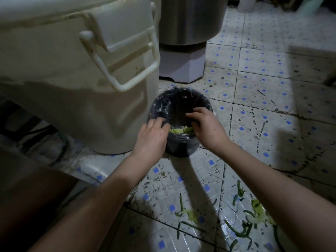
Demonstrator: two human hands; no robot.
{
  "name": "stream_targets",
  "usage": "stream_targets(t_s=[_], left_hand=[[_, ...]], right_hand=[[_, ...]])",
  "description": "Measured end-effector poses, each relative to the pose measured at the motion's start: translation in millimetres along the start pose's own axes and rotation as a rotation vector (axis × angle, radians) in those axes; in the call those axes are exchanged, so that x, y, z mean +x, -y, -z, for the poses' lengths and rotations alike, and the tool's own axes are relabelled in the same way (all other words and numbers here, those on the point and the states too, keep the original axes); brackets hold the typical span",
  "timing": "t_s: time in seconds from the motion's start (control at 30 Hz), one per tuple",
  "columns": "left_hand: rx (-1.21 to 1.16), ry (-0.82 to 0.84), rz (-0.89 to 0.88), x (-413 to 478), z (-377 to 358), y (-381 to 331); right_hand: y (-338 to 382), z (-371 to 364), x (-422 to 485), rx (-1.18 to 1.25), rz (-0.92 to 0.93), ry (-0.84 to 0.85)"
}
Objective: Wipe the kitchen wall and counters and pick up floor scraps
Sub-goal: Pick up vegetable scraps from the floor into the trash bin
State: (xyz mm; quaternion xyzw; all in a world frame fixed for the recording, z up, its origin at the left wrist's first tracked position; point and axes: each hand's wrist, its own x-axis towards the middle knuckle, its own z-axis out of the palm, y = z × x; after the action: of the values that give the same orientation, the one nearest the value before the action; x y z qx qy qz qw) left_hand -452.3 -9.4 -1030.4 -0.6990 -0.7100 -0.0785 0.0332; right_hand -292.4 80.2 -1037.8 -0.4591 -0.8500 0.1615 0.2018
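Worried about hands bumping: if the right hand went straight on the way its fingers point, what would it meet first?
Right hand points across the bin mouth: likely the left hand first, though depth is unclear; perhaps the scraps below.

The small lined bin [181, 148] stands just beside the big white container [72, 88] on its left, leaving no visible gap to pass there. On the far side the steel drum [189, 24] on its pale base blocks the way. The left grip [152, 135] and right grip [205, 128] take up part of the bin's mouth. To the right the tiled floor [272, 106] is open, with green scraps [241, 231] littering it near right.
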Motion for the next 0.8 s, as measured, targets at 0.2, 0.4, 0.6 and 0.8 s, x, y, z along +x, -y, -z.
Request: stream_targets(t_s=[0.2, 0.4, 0.6, 0.8], left_hand=[[-0.001, -0.011, -0.115, -17, -6, -31], [-0.004, 0.086, -0.203, -46, -30, -52], [-0.006, 0.233, -0.209, -79, -70, -52], [-0.065, 0.299, -0.298, -117, -108, -50]], right_hand=[[-21, 15, -34, -0.099, 0.015, 0.014], [-43, 20, -81, -0.178, -0.009, 0.093], [-63, 6, -128, -0.250, 0.000, 0.263], [-76, -20, -165, -0.291, 0.061, 0.424]])
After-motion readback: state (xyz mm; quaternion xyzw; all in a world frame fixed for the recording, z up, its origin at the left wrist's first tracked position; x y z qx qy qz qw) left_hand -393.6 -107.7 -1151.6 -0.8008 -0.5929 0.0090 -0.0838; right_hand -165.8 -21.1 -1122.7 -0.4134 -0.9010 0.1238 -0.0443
